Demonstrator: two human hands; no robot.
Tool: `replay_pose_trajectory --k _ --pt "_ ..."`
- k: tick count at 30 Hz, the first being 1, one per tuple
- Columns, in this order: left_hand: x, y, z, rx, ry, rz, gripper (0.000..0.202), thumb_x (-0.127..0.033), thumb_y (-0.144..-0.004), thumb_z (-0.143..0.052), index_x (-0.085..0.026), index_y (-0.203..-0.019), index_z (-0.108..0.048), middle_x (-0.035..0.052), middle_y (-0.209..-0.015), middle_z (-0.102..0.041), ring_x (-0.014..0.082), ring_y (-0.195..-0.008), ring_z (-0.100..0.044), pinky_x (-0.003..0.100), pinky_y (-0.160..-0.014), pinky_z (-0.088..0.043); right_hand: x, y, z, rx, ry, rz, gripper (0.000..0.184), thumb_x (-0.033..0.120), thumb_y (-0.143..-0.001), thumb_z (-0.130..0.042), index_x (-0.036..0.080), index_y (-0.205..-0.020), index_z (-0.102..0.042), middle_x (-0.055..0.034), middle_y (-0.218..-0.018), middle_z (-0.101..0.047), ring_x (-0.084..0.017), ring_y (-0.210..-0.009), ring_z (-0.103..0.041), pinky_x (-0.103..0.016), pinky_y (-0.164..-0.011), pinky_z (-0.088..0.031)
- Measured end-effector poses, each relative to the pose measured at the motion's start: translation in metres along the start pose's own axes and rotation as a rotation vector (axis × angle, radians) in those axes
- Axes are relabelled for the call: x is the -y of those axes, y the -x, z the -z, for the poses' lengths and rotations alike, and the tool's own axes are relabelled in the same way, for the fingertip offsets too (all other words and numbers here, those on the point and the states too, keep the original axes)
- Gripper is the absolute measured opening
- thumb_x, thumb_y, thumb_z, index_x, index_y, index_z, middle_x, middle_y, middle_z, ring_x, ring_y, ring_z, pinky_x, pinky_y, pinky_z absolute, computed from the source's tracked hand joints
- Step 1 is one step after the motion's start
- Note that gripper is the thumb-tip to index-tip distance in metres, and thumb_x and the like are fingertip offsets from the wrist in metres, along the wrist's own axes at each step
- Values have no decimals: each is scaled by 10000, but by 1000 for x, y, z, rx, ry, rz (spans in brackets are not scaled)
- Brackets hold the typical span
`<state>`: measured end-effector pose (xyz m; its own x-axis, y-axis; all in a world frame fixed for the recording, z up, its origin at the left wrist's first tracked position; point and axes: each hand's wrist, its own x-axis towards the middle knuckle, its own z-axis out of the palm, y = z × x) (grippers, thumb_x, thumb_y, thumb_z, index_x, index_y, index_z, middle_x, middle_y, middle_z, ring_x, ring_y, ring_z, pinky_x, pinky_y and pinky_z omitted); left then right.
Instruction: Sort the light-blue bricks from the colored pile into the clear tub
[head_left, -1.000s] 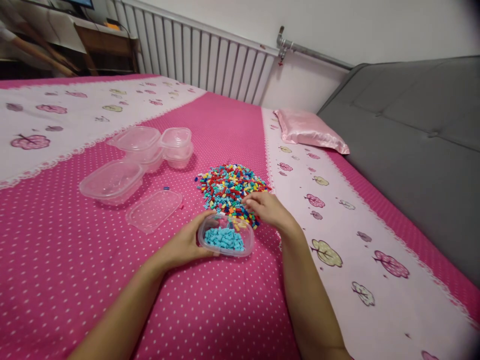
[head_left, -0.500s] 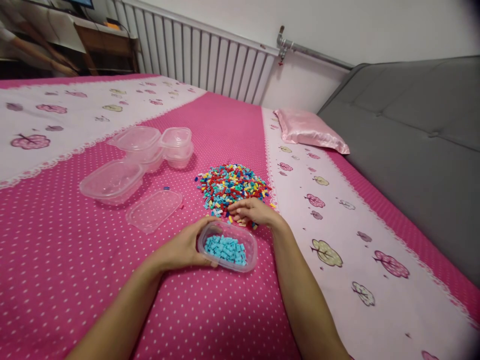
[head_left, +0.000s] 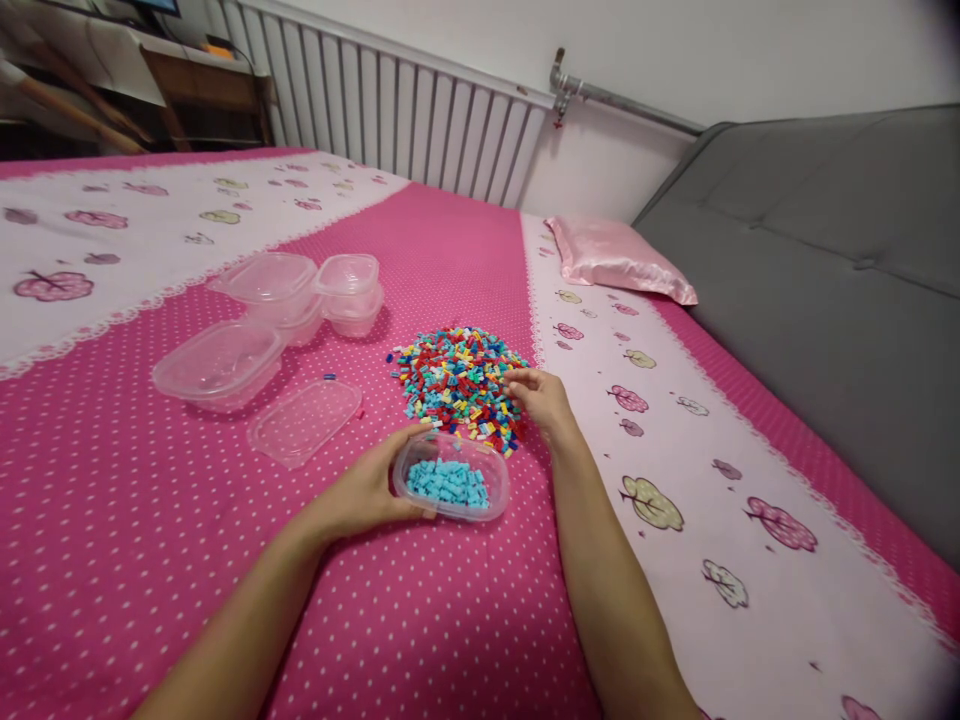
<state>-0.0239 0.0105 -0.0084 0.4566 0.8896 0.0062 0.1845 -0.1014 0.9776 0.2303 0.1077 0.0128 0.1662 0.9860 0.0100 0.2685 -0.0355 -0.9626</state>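
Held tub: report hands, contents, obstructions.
Left hand holds tub by its side. Light-blue bricks inside. Right hand at right edge of brick pile. Lid off left, out of the way.

A clear, open plastic container [head_left: 497, 484] is just below the frame's centre, partly filled with light-blue bricks [head_left: 448, 482]; above it, at the centre, spreads a loose multicoloured brick pile [head_left: 457, 375].

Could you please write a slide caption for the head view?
Left hand holding a clear tub of light-blue bricks, right hand at the mixed-colour pile on a pink dotted bedspread.
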Motion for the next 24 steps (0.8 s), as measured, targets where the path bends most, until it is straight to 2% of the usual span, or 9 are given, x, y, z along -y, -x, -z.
replay_pose_trajectory --k 4,8,12,18,24 --pt "2 -1 0 -8 15 -27 912 -316 -649 -811 -217 -1401 -306 145 -1349 -517 296 -1203 -539 442 -1025 -428 2 3 1 -123 282 79 213 184 -691 -597 167 -868 -713 -40 -827 -723 -167 -775 -652 -274 -721 -494" --pt "3 -1 1 -10 9 -31 907 -310 -643 -816 -213 -1395 -319 145 -1362 -506 297 -1216 -528 441 -1032 -425 10 9 1 -182 523 74 213 173 -706 -590 210 -857 -735 -23 -834 -729 -182 -790 -653 -290 -744 -480" --pt "2 0 1 -7 11 -23 906 -307 -638 -818 -218 -1391 -323 149 -1361 -507 301 -1222 -524 464 -1037 -420 11 11 -1 -142 609 97 216 175 -734 -580 223 -870 -742 -25 -841 -733 -180 -780 -652 -288 -744 -479" --pt "-3 0 0 -17 26 -5 915 -303 -620 -827 -216 -1389 -338 147 -1357 -515 308 -1223 -521 476 -1042 -409 -1 6 -11 28 613 234 229 138 -726 -618 226 -908 -727 -21 -912 -730 -174 -836 -654 -295 -803 -491" --pt "-3 0 -1 -19 33 -1 926 -304 -611 -831 -203 -1389 -340 154 -1363 -510 314 -1230 -514 476 -1045 -401 -8 4 -17 41 708 291 265 93 -694 -624 224 -909 -709 -21 -922 -715 -170 -829 -640 -293 -800 -487"
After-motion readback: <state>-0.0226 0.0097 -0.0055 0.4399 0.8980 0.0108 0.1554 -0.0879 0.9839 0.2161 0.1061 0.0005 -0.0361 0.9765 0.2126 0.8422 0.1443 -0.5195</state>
